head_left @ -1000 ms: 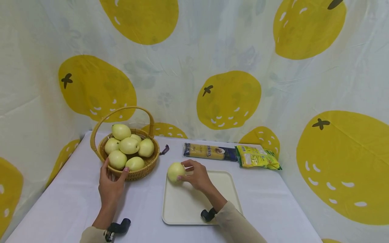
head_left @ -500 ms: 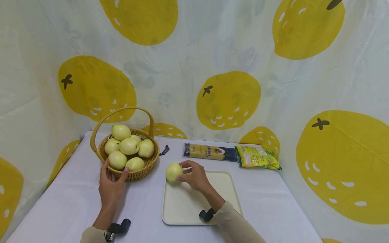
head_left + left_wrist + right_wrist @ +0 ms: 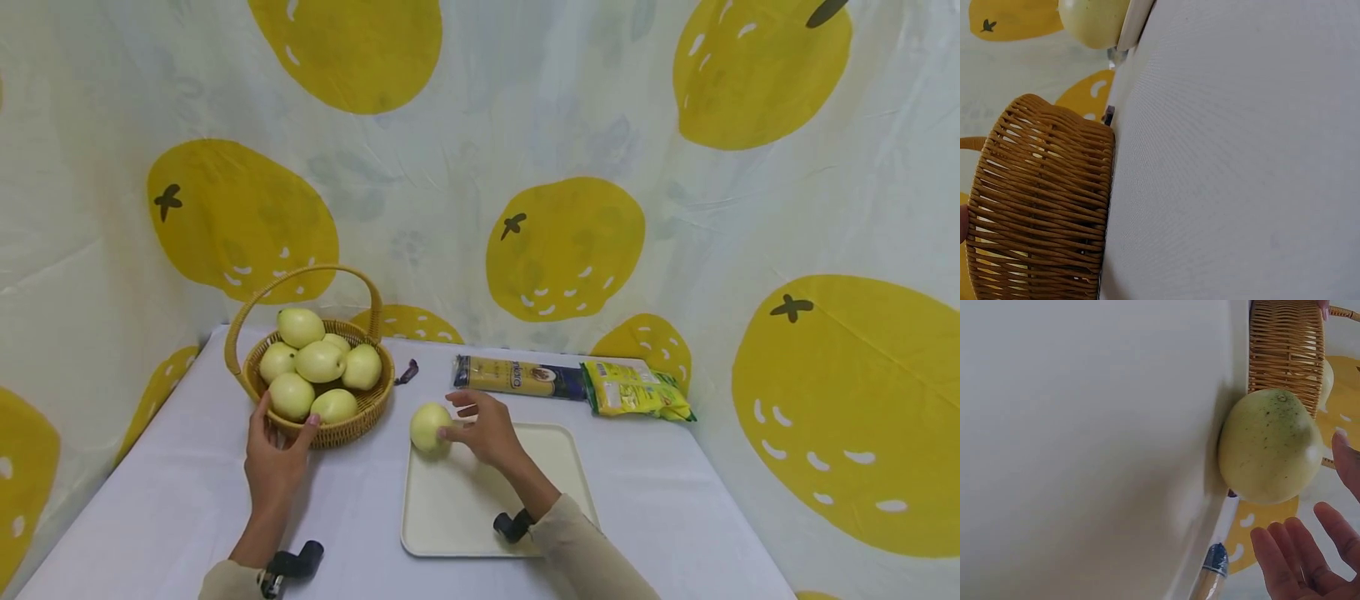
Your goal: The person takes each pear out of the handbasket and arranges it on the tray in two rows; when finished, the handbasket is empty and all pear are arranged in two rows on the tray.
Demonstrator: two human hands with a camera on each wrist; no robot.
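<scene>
White desk (image 3: 348, 525): left hand (image 3: 273, 467) grips the basket (image 3: 345, 431); right hand (image 3: 487, 433), fingers spread, should avoid nudging the fruit (image 3: 429, 427) at the tray's (image 3: 465, 512) far-left corner

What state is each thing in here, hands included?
Left hand, touching the basket.
Right hand, gripping nothing, beside the single fruit.
Single fruit, resting at the tray's far left corner.
Tray, lying flat.
Basket, upright, holding several pale fruits.
Gold-and-blue packet, lying flat; cannot tell if sealed.
Yellow packet, lying flat; likewise.
Small purple item, lying beside the basket; too small for more.
</scene>
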